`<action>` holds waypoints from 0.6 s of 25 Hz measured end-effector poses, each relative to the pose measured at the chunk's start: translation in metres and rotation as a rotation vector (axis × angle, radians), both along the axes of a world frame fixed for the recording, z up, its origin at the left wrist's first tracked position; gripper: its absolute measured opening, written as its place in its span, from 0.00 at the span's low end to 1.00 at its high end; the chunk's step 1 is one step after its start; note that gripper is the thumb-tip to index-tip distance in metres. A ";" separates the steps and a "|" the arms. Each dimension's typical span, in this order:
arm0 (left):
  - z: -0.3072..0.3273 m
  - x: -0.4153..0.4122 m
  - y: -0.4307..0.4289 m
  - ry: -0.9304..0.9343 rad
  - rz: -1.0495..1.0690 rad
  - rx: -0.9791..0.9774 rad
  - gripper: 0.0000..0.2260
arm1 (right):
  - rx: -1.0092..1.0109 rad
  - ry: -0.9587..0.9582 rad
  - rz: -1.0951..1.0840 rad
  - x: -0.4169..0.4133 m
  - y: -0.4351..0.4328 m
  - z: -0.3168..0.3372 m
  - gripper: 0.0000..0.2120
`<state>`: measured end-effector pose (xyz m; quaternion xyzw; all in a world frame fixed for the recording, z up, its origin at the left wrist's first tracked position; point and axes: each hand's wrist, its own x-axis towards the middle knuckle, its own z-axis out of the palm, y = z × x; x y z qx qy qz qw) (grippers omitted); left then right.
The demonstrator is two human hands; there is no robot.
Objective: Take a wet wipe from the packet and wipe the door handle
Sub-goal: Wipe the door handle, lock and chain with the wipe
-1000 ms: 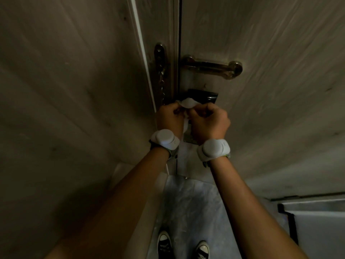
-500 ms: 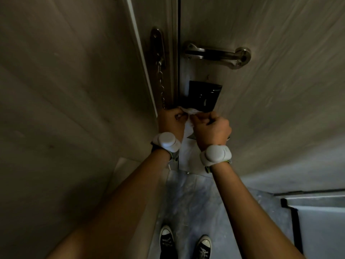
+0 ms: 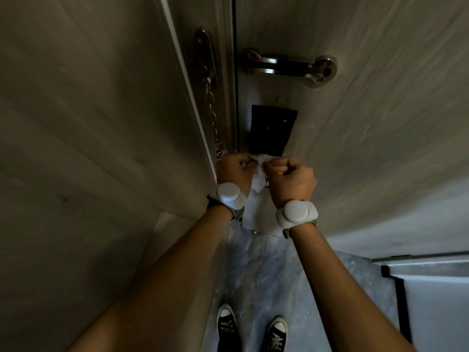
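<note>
A white wet wipe (image 3: 258, 175) hangs crumpled between my two hands, close to the door. My left hand (image 3: 234, 168) pinches its left edge and my right hand (image 3: 289, 177) pinches its right edge, both fists closed. Well above the hands, on the pale wood door, sits the metal lever door handle (image 3: 289, 67); a black lock plate (image 3: 272, 130) lies between it and my hands. No wipe packet is visible.
A door chain (image 3: 212, 110) hangs from a metal plate on the frame, left of the door edge. A wood-panelled wall fills the left. My two black sneakers (image 3: 251, 331) stand on a marbled floor. A dark-trimmed white panel (image 3: 431, 301) is at lower right.
The view has tilted down a little, so the handle and lock plate show lower in the picture. My hands have drawn slightly apart with the wipe stretched between them.
</note>
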<state>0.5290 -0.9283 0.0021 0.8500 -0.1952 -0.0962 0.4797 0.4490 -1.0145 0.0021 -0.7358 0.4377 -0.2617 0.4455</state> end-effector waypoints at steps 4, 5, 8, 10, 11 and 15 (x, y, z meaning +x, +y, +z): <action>0.003 -0.003 -0.002 0.004 -0.014 -0.007 0.07 | -0.015 -0.022 -0.012 -0.006 -0.005 0.004 0.03; 0.005 -0.004 -0.004 -0.003 -0.012 -0.013 0.07 | -0.027 -0.034 -0.005 -0.008 -0.006 0.006 0.03; 0.011 -0.008 -0.009 -0.002 0.001 -0.042 0.08 | -0.031 -0.085 0.014 -0.012 -0.010 0.013 0.05; 0.015 -0.008 -0.011 -0.003 -0.002 -0.069 0.07 | -0.037 -0.125 0.010 -0.013 -0.012 0.018 0.05; 0.018 -0.009 -0.012 0.000 -0.007 -0.081 0.06 | -0.046 -0.147 0.010 -0.014 -0.013 0.023 0.06; 0.031 -0.010 -0.014 -0.037 -0.011 -0.116 0.07 | -0.065 -0.217 0.037 -0.015 -0.016 0.036 0.06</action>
